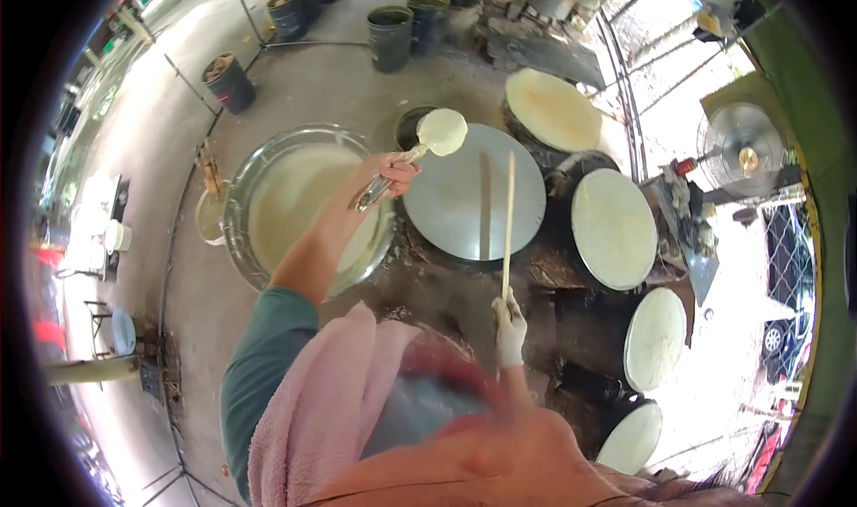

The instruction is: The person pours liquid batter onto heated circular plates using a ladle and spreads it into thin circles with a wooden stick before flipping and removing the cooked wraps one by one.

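My left hand (391, 178) is closed round the handle of a ladle (443, 133), whose bowl is coated with or full of pale batter. The ladle is above the far left edge of a round grey griddle (446, 205). In my gloved right hand (510, 330) is a long thin wooden stick (510, 221), pointing away from me over the griddle's right side. A dark strip, apparently a shadow, crosses the griddle surface beside the stick. Left of the griddle, partly under my left forearm, stands a wide metal basin (236, 230) of creamy batter (308, 181).
Several round griddles covered with pale sheets curve along the right, including a far one (553, 110) and a nearer one (614, 228). A fan (743, 154) stands at the right. Dark buckets (390, 38) line the far side. A small pail (211, 217) sits left of the basin.
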The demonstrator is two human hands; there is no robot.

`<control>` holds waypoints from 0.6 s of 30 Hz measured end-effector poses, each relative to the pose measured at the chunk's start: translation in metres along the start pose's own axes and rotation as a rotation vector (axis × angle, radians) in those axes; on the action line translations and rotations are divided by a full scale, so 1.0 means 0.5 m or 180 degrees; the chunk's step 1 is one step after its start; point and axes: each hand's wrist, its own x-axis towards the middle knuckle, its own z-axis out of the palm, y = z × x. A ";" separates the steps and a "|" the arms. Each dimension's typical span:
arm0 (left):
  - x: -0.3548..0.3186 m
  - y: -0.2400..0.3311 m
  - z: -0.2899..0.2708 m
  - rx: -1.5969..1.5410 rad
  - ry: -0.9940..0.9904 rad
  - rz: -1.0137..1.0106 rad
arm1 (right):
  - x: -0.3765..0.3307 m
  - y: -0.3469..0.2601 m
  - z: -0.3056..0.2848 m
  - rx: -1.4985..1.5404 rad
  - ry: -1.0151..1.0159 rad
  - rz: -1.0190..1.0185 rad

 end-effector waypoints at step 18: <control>0.326 -0.342 0.042 0.3997 0.3061 0.2018 | 0.267 -0.093 -0.036 -0.0574 -0.0105 0.0659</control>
